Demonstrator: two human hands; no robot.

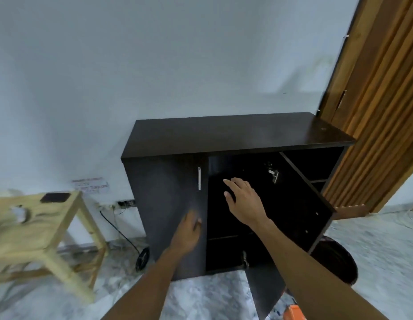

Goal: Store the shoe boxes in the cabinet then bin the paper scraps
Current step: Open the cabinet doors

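Note:
A dark brown cabinet (235,135) stands against the white wall. Its right door (300,204) is swung open and its left door (168,204), with a silver handle (199,178), is closed. My right hand (243,199) reaches into the dark opening, fingers straight and spread, holding nothing. My left hand (189,232) is blurred in front of the closed left door, near its inner edge, with fingers loosely curled and nothing in it. An orange thing (293,314) shows at the bottom edge, partly hidden by my right arm. No paper scraps are visible.
A light wooden table (50,222) stands at the left with a dark flat object (54,197) on it. A black cable (122,234) runs down the wall to the floor. A dark round bin (337,259) sits behind the open door. A wooden room door (381,100) is at the right.

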